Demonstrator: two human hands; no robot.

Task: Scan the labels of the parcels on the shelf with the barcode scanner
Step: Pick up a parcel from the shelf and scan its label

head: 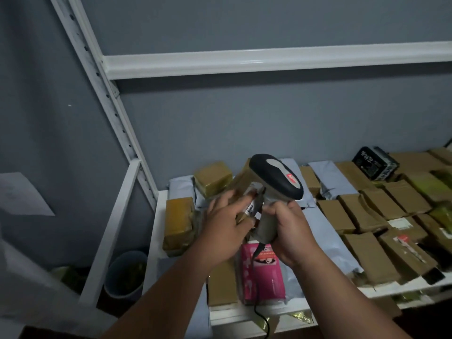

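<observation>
Head view, two bare hands raised over a white metal shelf (156, 241), right hand (291, 231) gripping one grey-and-black barcode scanner (276, 182) by its handle, left hand (227, 223) holding one brown taped parcel (241, 185) with white label beside the scanner head, one pink box (263, 272) below, many brown parcels (367, 216) across the shelf, one black box (375, 162) at the back

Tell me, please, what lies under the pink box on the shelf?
The pink box lies on a grey mailer bag and leans against a brown parcel to its left. The scanner cable crosses its top. What is directly beneath it is covered.
</observation>
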